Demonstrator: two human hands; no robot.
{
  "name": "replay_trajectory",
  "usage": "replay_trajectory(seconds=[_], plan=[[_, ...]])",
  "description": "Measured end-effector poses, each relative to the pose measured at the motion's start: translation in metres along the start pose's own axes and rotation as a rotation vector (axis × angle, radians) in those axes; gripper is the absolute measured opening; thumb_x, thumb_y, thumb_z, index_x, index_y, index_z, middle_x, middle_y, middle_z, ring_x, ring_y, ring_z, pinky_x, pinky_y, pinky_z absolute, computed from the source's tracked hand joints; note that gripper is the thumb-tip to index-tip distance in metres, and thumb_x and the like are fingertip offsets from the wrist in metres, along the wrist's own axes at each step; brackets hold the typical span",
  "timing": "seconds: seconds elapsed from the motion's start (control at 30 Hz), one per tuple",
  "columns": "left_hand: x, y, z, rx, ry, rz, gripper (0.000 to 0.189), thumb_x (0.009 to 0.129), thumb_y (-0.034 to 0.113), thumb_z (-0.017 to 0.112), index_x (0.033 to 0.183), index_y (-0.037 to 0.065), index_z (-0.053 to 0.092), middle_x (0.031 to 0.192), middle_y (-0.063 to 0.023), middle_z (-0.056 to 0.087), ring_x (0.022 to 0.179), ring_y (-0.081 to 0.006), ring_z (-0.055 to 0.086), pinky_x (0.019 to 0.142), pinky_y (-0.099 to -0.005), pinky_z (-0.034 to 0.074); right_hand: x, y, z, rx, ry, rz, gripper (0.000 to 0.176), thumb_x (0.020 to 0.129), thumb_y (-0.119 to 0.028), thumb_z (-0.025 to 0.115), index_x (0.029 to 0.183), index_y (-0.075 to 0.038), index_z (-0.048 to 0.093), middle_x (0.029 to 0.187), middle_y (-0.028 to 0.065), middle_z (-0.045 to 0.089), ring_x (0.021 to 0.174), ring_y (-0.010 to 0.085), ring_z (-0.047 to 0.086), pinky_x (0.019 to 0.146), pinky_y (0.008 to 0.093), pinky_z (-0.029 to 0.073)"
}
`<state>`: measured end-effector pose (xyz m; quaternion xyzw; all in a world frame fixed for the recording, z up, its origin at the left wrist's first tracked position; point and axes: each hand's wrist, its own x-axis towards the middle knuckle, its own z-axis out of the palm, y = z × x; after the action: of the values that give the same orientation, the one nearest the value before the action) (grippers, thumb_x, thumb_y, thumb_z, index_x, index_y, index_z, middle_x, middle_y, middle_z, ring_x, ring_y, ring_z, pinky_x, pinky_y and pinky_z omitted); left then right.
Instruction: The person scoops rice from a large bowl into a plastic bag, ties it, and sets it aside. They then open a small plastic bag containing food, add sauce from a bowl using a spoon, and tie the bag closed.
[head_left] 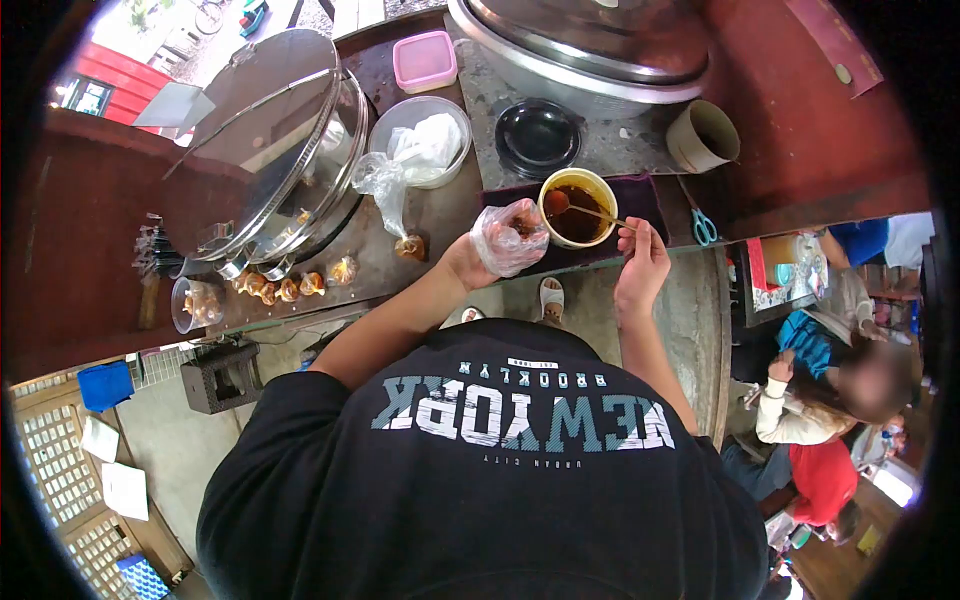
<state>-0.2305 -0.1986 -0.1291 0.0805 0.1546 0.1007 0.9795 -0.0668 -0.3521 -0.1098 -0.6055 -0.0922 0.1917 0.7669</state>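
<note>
A clear plastic bag (510, 238) with some brown contents is spread open in my left hand (478, 262), just left of a cream tub. The tub (578, 208) holds dark brown sauce. My right hand (641, 262) pinches the thin handle of a small spoon (590, 211), whose bowl lies over the sauce. A tied bag of brown sauce (410, 247) rests on the counter left of my left hand. Further left, several small filled bags (287, 289) line the counter's front edge, beside a clear cup (196, 304) with more small items.
Large lidded pots stand at left (270, 150) and at back (590, 60). Near them are a tub of plastic bags (425, 140), a pink-lidded box (425, 62), a black bowl (538, 138), an empty-looking container (703, 137) and blue-handled scissors (704, 228). People sit at the right.
</note>
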Motion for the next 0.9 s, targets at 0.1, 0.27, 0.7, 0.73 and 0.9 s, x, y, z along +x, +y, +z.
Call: replay_trajectory(seconds=[0.1, 0.27, 0.7, 0.73, 0.9], plan=[[-0.002, 0.001, 0.006, -0.033, -0.02, 0.006, 0.022, 0.093, 0.024, 0.054, 0.09, 0.003, 0.06, 0.089, -0.0086, 0.059, 0.089, -0.0249, 0.06, 0.075, -0.0398, 0.054, 0.001, -0.002, -0.003, 0.099, 0.027, 0.07, 0.025, 0.094, -0.021, 0.054, 0.094, 0.002, 0.064, 0.079, 0.0045, 0.063, 0.067, 0.0091, 0.053, 0.065, 0.0223, 0.044], [-0.005, 0.001, 0.009, -0.027, 0.03, 0.008, 0.022, 0.092, 0.024, 0.055, 0.088, 0.002, 0.059, 0.089, -0.0096, 0.058, 0.091, -0.025, 0.059, 0.075, -0.0394, 0.054, 0.0, -0.007, -0.007, 0.163, 0.051, 0.103, 0.024, 0.094, -0.021, 0.055, 0.094, 0.002, 0.063, 0.078, 0.0043, 0.063, 0.067, 0.0086, 0.053, 0.064, 0.0215, 0.044], [0.0, -0.001, -0.004, -0.039, 0.003, -0.009, 0.021, 0.094, 0.023, 0.051, 0.101, 0.004, 0.058, 0.094, -0.0117, 0.059, 0.091, -0.0251, 0.059, 0.078, -0.0369, 0.051, -0.023, -0.032, 0.007, 0.222, -0.038, 0.036, 0.022, 0.096, -0.017, 0.051, 0.095, 0.002, 0.062, 0.081, 0.0053, 0.064, 0.069, 0.0086, 0.055, 0.063, 0.02, 0.045], [-0.001, 0.0, -0.004, -0.06, 0.032, -0.027, 0.022, 0.093, 0.022, 0.05, 0.106, 0.005, 0.057, 0.097, -0.0125, 0.059, 0.092, -0.026, 0.059, 0.079, -0.0378, 0.051, -0.028, -0.034, 0.009, 0.209, -0.057, 0.03, 0.022, 0.096, -0.017, 0.051, 0.096, 0.002, 0.062, 0.081, 0.005, 0.063, 0.069, 0.0084, 0.055, 0.063, 0.0198, 0.044], [-0.007, -0.002, -0.003, -0.118, -0.04, 0.002, 0.029, 0.091, 0.016, 0.05, 0.119, 0.01, 0.054, 0.109, -0.0169, 0.057, 0.101, -0.0311, 0.057, 0.088, -0.0434, 0.047, -0.042, -0.034, 0.014, -0.016, -0.195, -0.107, 0.021, 0.097, -0.017, 0.049, 0.095, 0.0, 0.063, 0.081, 0.0031, 0.061, 0.071, 0.0074, 0.052, 0.066, 0.0209, 0.043]])
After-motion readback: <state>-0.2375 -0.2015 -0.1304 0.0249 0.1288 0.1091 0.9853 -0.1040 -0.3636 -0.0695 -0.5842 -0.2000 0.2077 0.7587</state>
